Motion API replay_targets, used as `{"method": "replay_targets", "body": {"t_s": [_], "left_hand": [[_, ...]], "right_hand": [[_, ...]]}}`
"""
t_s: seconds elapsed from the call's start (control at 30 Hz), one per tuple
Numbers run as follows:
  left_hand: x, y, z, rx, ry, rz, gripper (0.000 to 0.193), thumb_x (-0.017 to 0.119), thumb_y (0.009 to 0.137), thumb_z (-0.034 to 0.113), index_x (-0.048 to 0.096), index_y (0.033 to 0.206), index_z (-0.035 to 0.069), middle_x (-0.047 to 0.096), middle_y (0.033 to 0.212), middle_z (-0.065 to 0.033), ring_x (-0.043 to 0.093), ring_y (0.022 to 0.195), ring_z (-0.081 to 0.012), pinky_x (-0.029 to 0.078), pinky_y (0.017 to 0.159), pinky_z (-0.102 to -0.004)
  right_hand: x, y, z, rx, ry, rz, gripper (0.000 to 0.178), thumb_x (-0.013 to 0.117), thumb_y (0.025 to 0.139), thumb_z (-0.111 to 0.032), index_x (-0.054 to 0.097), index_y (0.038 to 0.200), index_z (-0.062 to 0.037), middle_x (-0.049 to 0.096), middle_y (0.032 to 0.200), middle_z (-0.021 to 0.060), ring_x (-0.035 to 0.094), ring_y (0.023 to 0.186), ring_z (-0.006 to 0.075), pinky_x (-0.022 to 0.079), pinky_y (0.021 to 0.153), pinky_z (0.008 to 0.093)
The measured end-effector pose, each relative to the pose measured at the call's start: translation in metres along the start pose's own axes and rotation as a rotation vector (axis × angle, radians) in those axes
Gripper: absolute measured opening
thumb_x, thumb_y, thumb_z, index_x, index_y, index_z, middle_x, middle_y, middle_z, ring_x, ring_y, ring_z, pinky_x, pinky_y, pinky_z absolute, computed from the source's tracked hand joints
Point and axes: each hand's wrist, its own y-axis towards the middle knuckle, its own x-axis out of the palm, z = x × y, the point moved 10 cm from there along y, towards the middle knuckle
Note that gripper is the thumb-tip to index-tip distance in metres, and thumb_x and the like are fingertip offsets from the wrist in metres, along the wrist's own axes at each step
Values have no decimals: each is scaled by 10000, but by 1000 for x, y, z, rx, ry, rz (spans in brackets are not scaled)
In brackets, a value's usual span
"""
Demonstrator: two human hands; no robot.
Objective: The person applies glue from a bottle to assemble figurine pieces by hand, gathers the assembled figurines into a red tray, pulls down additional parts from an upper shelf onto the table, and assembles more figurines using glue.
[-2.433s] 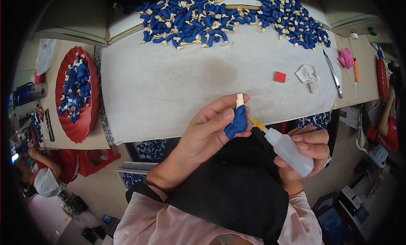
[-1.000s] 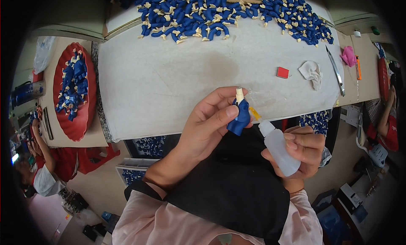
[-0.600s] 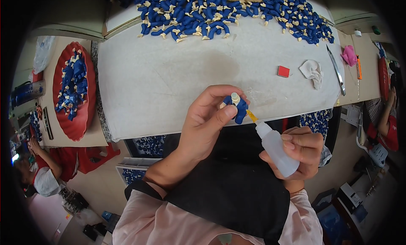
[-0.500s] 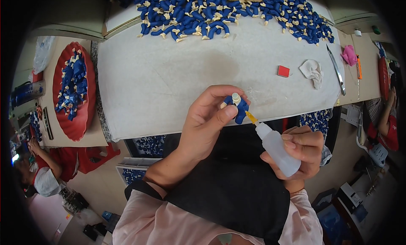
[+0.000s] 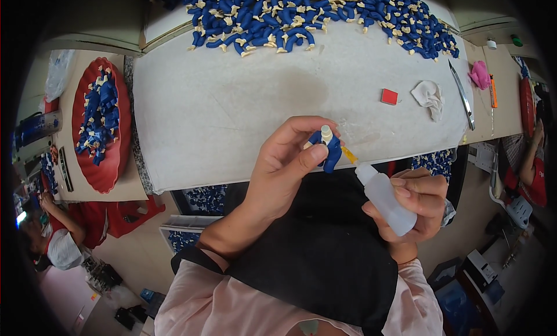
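My left hand [image 5: 284,162] pinches a small figurine torso [image 5: 332,153] between thumb and fingers above the near edge of the white table. The torso is blue with a cream chest and a pale ringed peg at the neck. In my right hand [image 5: 420,199] is a translucent white squeeze bottle [image 5: 387,203], tilted up to the left. Its thin yellow nozzle [image 5: 349,155] points at the torso's right side, close to my left fingertips; whether it touches cannot be made out.
Piled blue doll arms [image 5: 261,22] with cream hands line the table's far side. A red scalloped tray [image 5: 120,156] of blue figure parts stands left. At right lie a red box [image 5: 389,96], a crumpled cloth [image 5: 428,97] and tweezers [image 5: 462,98]. Other people work at both sides.
My right hand has shifted slightly right with the bottle, and the nozzle has moved up along the torso. The torso has turned a little in my left hand.
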Motion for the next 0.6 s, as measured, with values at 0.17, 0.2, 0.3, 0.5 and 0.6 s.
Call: {"method": "replay_targets", "body": {"t_s": [0.17, 0.2, 0.3, 0.5, 0.6], "left_hand": [[-3, 0, -1, -36, -73, 37, 264, 505, 827, 91, 450, 1076, 22, 519, 979, -66, 502, 924, -142, 394, 810, -264], [-4, 1, -3, -70, -145, 49, 272, 494, 832, 95, 443, 1088, 22, 519, 977, -73, 511, 917, -159, 401, 805, -274], [-5, 2, -5, -122, -304, -5, 292, 476, 841, 110, 428, 1116, 23, 518, 968, -91, 528, 899, -196, 413, 796, -296], [-15, 0, -4, -107, -423, -2, 310, 477, 842, 126, 422, 1130, 23, 514, 956, -109, 531, 888, -214, 417, 791, -308], [-16, 0, -1, -102, -436, 4, 306, 475, 843, 124, 425, 1127, 21, 512, 959, -112, 530, 883, -212, 417, 790, -308]], "right_hand": [[-9, 1, 7, 30, 70, 81, 434, 766, 591, -167, 464, 880, -45, 445, 781, 70, 498, 629, 141, 448, 570, 236], [-16, 2, 10, 49, 120, 159, 432, 758, 603, -174, 446, 871, -45, 441, 780, 71, 495, 636, 146, 447, 579, 236], [-14, 19, 29, 81, 219, 169, 357, 694, 651, -61, 434, 894, -28, 459, 875, 107, 530, 720, 188, 459, 626, 255], [58, 73, 106, 250, 192, -242, 313, 532, 674, 100, 453, 964, 11, 456, 917, 79, 543, 854, 192, 448, 716, 290], [71, 103, 108, 84, -25, -180, 274, 589, 651, 31, 507, 906, -24, 530, 838, 86, 554, 766, 227, 433, 716, 289]]}}
